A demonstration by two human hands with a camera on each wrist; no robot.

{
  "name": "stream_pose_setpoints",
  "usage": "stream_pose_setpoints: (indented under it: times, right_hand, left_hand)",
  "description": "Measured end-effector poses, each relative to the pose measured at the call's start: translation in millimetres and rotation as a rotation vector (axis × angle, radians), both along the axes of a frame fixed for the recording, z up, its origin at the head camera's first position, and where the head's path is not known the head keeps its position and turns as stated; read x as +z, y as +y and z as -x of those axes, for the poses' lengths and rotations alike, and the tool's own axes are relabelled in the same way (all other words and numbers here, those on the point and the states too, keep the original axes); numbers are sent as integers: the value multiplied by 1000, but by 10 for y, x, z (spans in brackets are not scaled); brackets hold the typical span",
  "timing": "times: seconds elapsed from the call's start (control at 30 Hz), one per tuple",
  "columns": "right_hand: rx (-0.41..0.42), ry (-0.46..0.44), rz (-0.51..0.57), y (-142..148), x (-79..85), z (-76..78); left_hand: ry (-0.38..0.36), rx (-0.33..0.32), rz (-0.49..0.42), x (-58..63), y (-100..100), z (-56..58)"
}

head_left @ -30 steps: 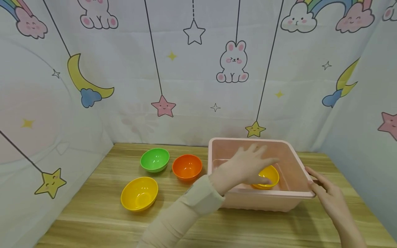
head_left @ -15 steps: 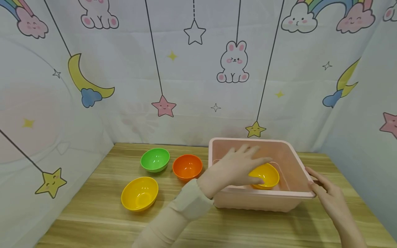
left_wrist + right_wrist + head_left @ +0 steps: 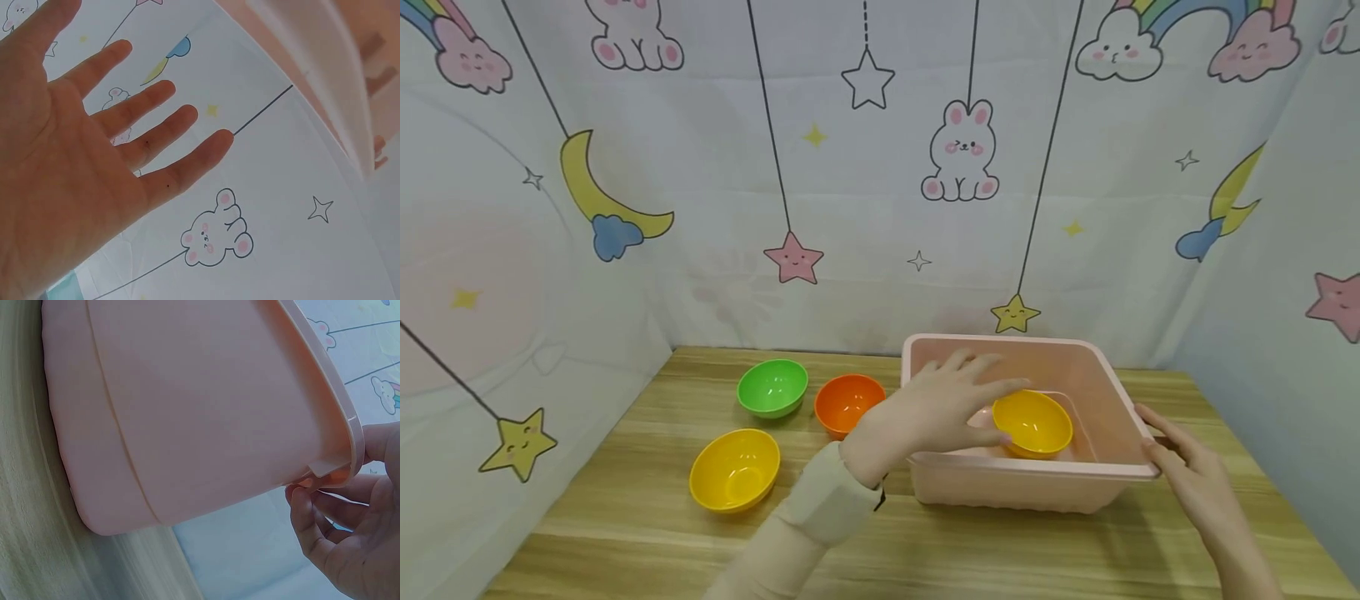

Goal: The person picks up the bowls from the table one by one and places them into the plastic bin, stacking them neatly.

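A pink plastic bin stands on the table, with a yellow bowl inside it. Over the bin's left side hovers my left hand, fingers spread and nothing in its grasp; the left wrist view shows the bare palm. My right hand holds the bin's right rim, and in the right wrist view its fingers curl under the lip with the thumb on top. Left of the bin sit an orange bowl, partly behind my left hand, a green bowl and another yellow bowl.
The wood-grain table ends at the back against a white cloth backdrop printed with stars, rabbits and moons. Cloth also hangs along the left and right sides.
My left hand has drawn back leftward, from above the yellow bowl in the bin toward the bin's left edge, uncovering more of that bowl. The right hand keeps its hold on the rim.
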State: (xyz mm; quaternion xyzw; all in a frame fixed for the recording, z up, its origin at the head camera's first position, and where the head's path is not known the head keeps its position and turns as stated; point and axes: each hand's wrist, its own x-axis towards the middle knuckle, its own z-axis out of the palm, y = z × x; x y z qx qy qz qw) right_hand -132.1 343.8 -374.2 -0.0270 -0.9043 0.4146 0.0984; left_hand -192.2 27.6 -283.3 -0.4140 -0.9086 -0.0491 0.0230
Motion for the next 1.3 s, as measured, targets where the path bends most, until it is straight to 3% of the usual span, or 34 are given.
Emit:
stream_pose_setpoints:
  times: [0.43, 1.3]
  right_hand:
    - [-5, 26, 7, -13, -4, -12]
    - [18, 24, 14, -12, 4, -19]
  left_hand:
    - [39, -3, -74, -82, -282, 61]
    - [62, 146, -197, -365, -724, 241]
